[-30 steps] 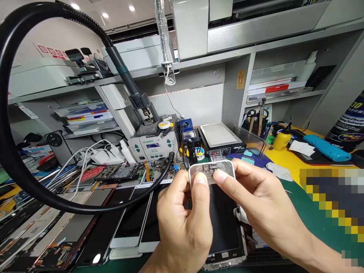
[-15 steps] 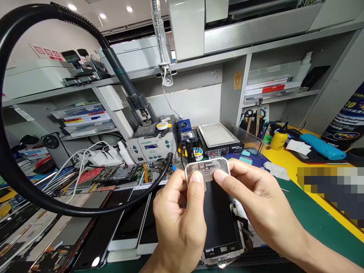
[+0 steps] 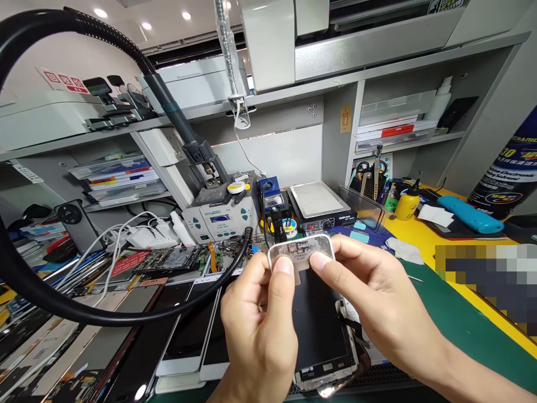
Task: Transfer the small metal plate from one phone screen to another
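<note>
A thin metal blade with printed lettering lies across the far end of a phone with a black panel. My left hand grips the phone's left side, its thumb pressed on the blade. From the right, my right hand holds the same end, with its thumb tip on the blade's right part and its fingers behind the frame. A dark flex strip hangs off the phone's right edge. The fingertips behind the phone are hidden.
A thick black hose loops across the left side. White-framed phones and other screens lie at the left. Behind are a hot-air station and a flat heating plate. A yellow bottle stands at the right.
The whole view has shifted slightly, so the hands and phone appear a little further left. Both hands keep the same hold on the phone and blade.
</note>
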